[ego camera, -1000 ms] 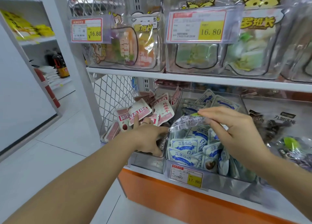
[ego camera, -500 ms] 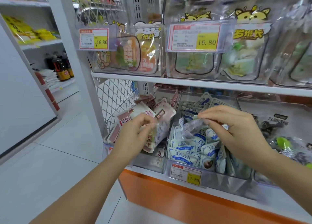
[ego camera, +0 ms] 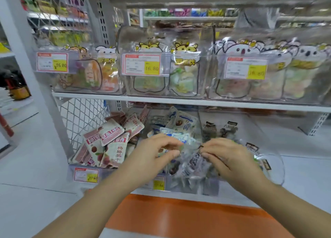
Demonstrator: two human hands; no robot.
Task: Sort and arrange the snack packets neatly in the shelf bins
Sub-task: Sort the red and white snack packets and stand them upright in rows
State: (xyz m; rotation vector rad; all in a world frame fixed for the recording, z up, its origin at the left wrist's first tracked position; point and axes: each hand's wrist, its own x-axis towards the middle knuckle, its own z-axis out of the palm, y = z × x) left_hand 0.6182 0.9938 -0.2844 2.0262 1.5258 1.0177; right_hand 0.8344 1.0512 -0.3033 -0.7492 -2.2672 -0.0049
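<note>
The left hand [ego camera: 155, 153] has its thumb and fingers curled close together, pinching one end of a clear packet [ego camera: 194, 161]. The right hand [ego camera: 231, 158] pinches the other end in the same narrow way. The packet is blurred and dark inside. Its long axis tilts from upper right to lower left, above the blue-and-white packets [ego camera: 180, 123] in the middle bin [ego camera: 189, 185]. Pink packets [ego camera: 111, 135] in the left bin [ego camera: 105, 171] carry red Chinese writing. One of the yellow price tags [ego camera: 151, 68] above reads 16.80.
</note>
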